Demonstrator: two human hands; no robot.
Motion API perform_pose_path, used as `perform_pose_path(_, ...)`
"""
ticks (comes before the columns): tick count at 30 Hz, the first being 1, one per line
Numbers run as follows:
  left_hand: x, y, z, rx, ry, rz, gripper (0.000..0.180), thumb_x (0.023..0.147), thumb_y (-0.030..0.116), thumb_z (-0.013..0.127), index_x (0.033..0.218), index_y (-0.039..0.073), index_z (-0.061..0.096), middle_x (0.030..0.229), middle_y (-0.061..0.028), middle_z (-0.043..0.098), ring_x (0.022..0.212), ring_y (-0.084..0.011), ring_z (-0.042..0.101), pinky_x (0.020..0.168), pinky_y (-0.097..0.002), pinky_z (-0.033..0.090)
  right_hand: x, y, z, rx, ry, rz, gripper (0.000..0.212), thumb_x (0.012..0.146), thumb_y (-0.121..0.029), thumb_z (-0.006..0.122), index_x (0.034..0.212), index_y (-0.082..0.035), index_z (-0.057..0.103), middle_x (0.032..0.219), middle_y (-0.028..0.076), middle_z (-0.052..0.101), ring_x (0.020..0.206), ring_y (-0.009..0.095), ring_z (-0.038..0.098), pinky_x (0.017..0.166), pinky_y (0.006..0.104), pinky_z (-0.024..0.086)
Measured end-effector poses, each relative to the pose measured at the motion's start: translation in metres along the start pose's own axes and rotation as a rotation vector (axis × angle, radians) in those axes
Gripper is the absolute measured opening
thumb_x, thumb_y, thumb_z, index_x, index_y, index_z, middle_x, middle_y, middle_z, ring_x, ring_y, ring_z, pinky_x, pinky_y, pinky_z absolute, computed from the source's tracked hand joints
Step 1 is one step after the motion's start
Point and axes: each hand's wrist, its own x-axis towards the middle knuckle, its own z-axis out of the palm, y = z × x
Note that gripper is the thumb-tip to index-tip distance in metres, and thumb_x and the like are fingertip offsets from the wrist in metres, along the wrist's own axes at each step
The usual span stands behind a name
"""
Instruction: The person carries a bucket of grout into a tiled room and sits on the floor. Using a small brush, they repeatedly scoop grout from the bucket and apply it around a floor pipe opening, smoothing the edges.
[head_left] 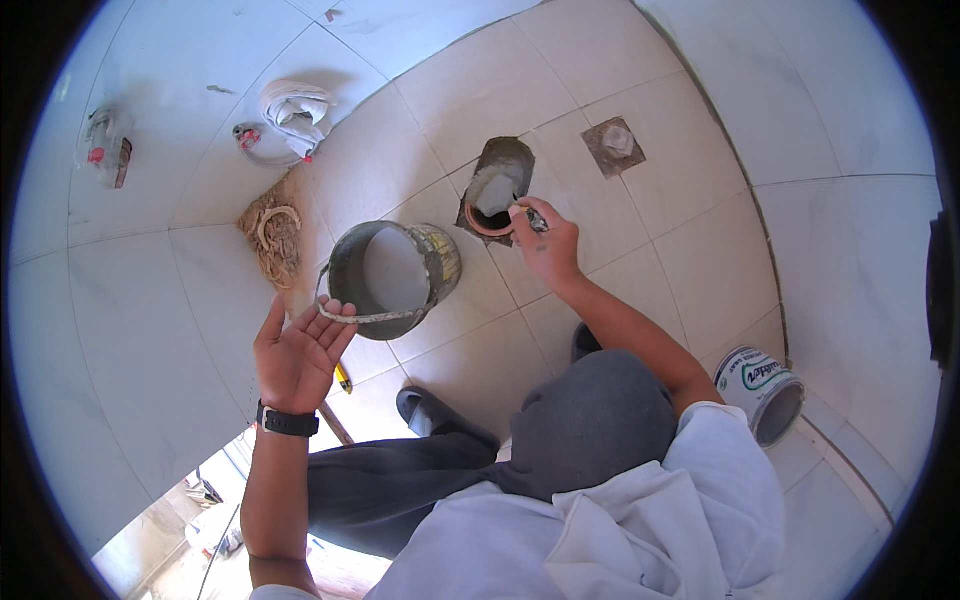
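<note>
- The left hand (298, 355) is at the near left of the bucket, palm up, its fingers close together and slightly curled under the handle (385, 317), its thumb well apart.
- That handle is a thin, curved bail, crusted with pale residue where it crosses the fingers.
- The bucket (444, 262), round and dark, has dried yellowish and grey smears on its outer wall; inside lies a smooth, pale grey mix (394, 270).
- The right hand (550, 250) is farther off, right of the bucket, fingers closed on a small tool (537, 222) (mostly hidden by the hand, so its full shape cannot be told).
- This tool is at the right edge of a rough-cut, elongated hole (508, 148) in the floor; a reddish, rounded pipe rim (487, 231) shows at its near end, and wet-looking, whitish-grey paste (497, 186) fills much of the rest.
- Glossy beige floor tiles (690, 215) surround it, with thin straight joints.
- Far right of the hole, a square cutout (598, 152) holds a crumpled, pale lump (618, 141).
- At the left, a triangular patch of coarse brown material (283, 258) bears a pale, curled strip (268, 224).
- Near right stands a cylindrical, printed pail (748, 378), tilted in view.
</note>
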Motion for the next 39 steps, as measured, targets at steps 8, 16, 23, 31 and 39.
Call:
perform_pose_path(8, -0.021, 0.001, -0.015, 0.000, 0.050, -0.006, 0.070, 0.104, 0.055, 0.051, 0.129, -0.010, 0.050, 0.118, -0.0233, 0.066, 0.121, -0.0411, 0.063, 0.110, -0.0526, 0.050, -0.007, -0.005, 0.006, -0.033, 0.005, -0.063, 0.029, 0.095, -0.022, 0.076, 0.114, 0.000, 0.072, 0.076, 0.008, 0.073, 0.067, 0.010, 0.070, 0.062, 0.0271, 0.054)
perform_pose_path(16, -0.031, -0.005, -0.038, -0.044, 0.043, -0.027, 0.076, 0.104, 0.060, 0.047, 0.130, -0.011, 0.049, 0.118, -0.0242, 0.066, 0.122, -0.0409, 0.064, 0.107, -0.0514, 0.053, -0.033, -0.014, 0.017, -0.174, -0.153, -0.213, 0.028, 0.091, -0.021, 0.077, 0.112, -0.003, 0.071, 0.081, 0.024, 0.071, 0.074, 0.036, 0.074, 0.066, 0.0388, 0.057)
perform_pose_path(23, -0.025, 0.000, -0.043, -0.028, 0.049, -0.047, 0.078, 0.103, 0.063, 0.046, 0.132, -0.010, 0.048, 0.124, -0.0254, 0.064, 0.122, -0.0413, 0.063, 0.108, -0.0496, 0.052, -0.017, -0.026, 0.005, -0.211, -0.251, -0.123, 0.026, 0.090, -0.021, 0.076, 0.107, -0.003, 0.073, 0.078, 0.022, 0.071, 0.070, 0.032, 0.074, 0.065, 0.0380, 0.057)
perform_pose_path(31, -0.025, 0.001, -0.047, 0.082, 0.020, -0.039, 0.075, 0.105, 0.063, 0.043, 0.131, -0.006, 0.050, 0.128, -0.0261, 0.063, 0.121, -0.0337, 0.063, 0.108, -0.0452, 0.051, 0.023, -0.040, -0.011, -0.278, -0.248, -0.098, 0.025, 0.090, -0.021, 0.076, 0.104, 0.000, 0.074, 0.076, 0.019, 0.072, 0.067, 0.024, 0.073, 0.064, 0.0351, 0.056)
perform_pose_path(39, -0.024, 0.000, -0.049, 0.182, 0.008, -0.037, 0.075, 0.105, 0.064, 0.042, 0.134, -0.004, 0.050, 0.128, -0.0233, 0.064, 0.117, -0.0306, 0.063, 0.108, -0.0431, 0.048, 0.000, -0.010, 0.016, -0.149, -0.008, -0.027, 0.029, 0.093, -0.023, 0.076, 0.106, 0.002, 0.072, 0.077, 0.018, 0.073, 0.068, 0.018, 0.072, 0.064, 0.0328, 0.055)
